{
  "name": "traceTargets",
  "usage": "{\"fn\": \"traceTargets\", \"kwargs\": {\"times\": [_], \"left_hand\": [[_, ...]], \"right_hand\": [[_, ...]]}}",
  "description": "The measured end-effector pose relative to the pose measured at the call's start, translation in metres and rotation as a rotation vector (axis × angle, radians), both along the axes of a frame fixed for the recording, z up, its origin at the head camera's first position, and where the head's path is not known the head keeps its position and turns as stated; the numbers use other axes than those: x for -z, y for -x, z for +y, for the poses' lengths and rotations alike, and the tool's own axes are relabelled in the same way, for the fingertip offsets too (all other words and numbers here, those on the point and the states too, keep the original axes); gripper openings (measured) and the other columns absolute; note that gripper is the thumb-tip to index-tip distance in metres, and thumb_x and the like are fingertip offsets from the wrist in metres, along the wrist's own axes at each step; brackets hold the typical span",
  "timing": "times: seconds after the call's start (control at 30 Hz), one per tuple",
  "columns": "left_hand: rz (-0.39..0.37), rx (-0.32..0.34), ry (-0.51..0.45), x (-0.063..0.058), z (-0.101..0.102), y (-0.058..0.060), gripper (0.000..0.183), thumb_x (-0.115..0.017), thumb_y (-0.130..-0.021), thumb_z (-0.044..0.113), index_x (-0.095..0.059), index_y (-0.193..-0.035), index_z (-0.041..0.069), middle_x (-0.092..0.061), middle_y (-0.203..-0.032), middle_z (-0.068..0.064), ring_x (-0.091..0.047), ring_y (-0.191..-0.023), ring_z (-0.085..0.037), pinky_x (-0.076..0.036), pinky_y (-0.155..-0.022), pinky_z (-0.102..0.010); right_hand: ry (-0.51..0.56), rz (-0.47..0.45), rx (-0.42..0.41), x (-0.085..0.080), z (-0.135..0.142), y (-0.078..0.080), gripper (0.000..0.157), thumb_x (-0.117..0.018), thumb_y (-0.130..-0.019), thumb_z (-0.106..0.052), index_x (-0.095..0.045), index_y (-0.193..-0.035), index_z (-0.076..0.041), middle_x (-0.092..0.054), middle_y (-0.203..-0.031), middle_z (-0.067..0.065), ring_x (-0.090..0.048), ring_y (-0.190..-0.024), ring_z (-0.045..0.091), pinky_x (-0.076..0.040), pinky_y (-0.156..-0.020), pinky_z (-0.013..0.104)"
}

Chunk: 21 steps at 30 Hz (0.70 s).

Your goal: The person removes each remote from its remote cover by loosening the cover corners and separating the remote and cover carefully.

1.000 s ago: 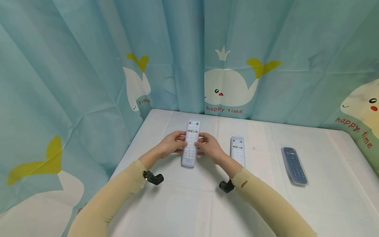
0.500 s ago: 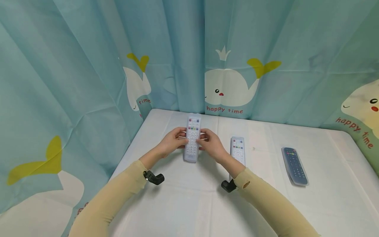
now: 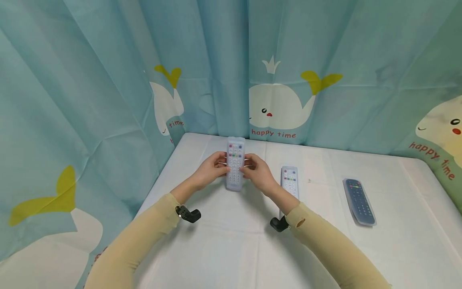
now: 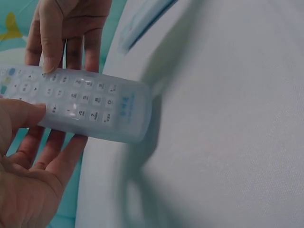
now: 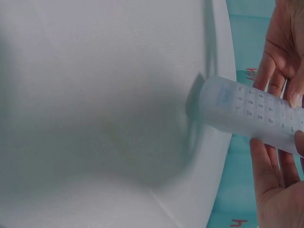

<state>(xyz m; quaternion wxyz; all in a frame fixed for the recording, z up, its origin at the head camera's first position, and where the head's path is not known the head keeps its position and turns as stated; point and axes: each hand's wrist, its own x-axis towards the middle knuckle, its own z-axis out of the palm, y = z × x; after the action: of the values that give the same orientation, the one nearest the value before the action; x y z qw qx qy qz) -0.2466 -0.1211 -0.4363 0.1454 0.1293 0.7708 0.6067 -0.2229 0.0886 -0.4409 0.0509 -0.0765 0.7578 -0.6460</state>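
1. Remote in clear sleeve (image 3: 235,163): held off the white table (image 3: 231,249), long axis pointing away from me toward the whale curtain (image 3: 278,104), button face up.
2. My left hand (image 3: 211,170) grips its left edge: thumb on the keypad, fingers (image 4: 57,152) curled loosely underneath, as the left wrist view shows.
3. My right hand (image 3: 257,171) mirrors this on the right edge, thumb on top, fingers (image 5: 266,175) beneath. Both hands hold only this remote.
4. Near end hangs free above the cloth; its shadow falls on the table in both wrist views.
5. Elsewhere on the table: second white remote (image 3: 290,182) just right of my right hand; dark remote (image 3: 359,202) well apart, further right.
6. Risk, my judgement: the silicone sleeve looks slick and loose, so a pinch at the edges alone could let the body slide inside it, or slip down onto the table.
7. Risk: thumbs resting on keys may press buttons unintentionally.
8. Risk: my right forearm passes over the second white remote; lowering it could nudge that remote.
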Motion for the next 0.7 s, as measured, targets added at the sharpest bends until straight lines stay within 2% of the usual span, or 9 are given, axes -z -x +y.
{"fn": "traceTargets", "kwargs": {"times": [0.2,0.7], "left_hand": [[0.028,0.012,0.005,-0.002,-0.0003,0.0021,0.049,-0.062,-0.1,-0.001,-0.042,-0.145,0.0,-0.054,-0.135,-0.021,-0.057,-0.118,-0.031,-0.053,-0.099,-0.042],[0.126,0.001,0.062,-0.004,0.0016,0.0053,0.043,-0.063,-0.1,0.002,-0.047,-0.139,0.002,-0.055,-0.134,-0.017,-0.055,-0.122,-0.032,-0.049,-0.102,-0.044]], "right_hand": [[-0.023,0.032,-0.004,-0.0021,0.0007,0.0018,0.038,-0.065,-0.099,-0.001,-0.054,-0.136,0.002,-0.062,-0.126,0.022,-0.061,-0.116,0.033,-0.057,-0.09,0.04],[-0.113,0.123,0.025,-0.0062,-0.0004,0.0055,0.031,-0.067,-0.097,0.0,-0.059,-0.127,-0.001,-0.065,-0.124,0.018,-0.06,-0.12,0.033,-0.05,-0.1,0.047]]}}
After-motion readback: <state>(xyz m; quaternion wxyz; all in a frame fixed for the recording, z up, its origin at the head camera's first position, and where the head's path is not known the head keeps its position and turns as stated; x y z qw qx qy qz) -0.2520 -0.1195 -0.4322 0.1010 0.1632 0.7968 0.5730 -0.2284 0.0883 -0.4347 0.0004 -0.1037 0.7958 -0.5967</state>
